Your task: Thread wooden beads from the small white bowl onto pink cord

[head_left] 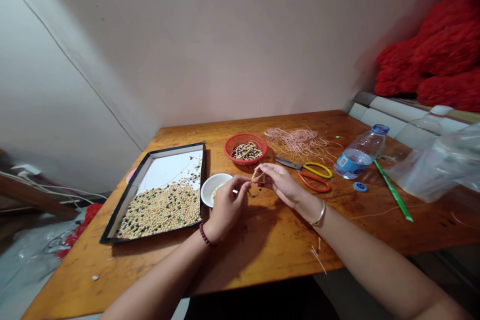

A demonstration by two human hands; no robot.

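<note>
A small strand of cream and dark beads [255, 174] hangs in a loop between my two hands, above the table. My left hand [228, 201] pinches one end of it between thumb and fingertips. At the other side my right hand [279, 183] is closed on the strand with thumb and forefinger. A white bowl [207, 184] with a few beads in it stands just behind my left hand, partly hidden by it. Farther left lies a black-rimmed tray [105, 232] of loose cream, dark and a few green beads [161, 212].
Behind my hands stands a red basket [245, 162] of beaded strands, beside a tangle of pink cord [298, 141]. Scissors [315, 172], a water bottle [358, 155], a blue cap [360, 187] and a green strip [393, 192] lie to the right on the wooden table [262, 265].
</note>
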